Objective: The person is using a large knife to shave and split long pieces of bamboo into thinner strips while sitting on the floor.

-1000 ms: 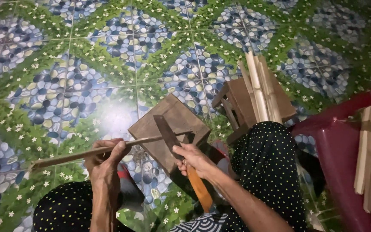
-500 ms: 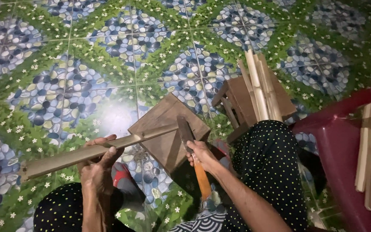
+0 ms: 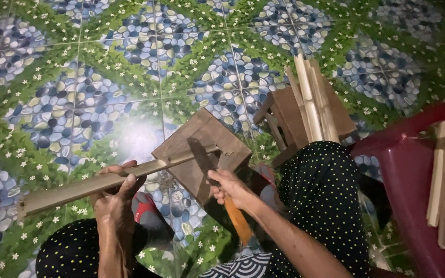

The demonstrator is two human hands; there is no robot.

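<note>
Hands gripping bamboo strip, knife

You wear black cloth with small yellow-green dots over both knees, and your left hand and right hand are bare, the forearms unsleeved.

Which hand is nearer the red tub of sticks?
Right. The right hand grips the knife handle at centre, closer to the red tub; the left hand holds the bamboo strip farther away.
</note>
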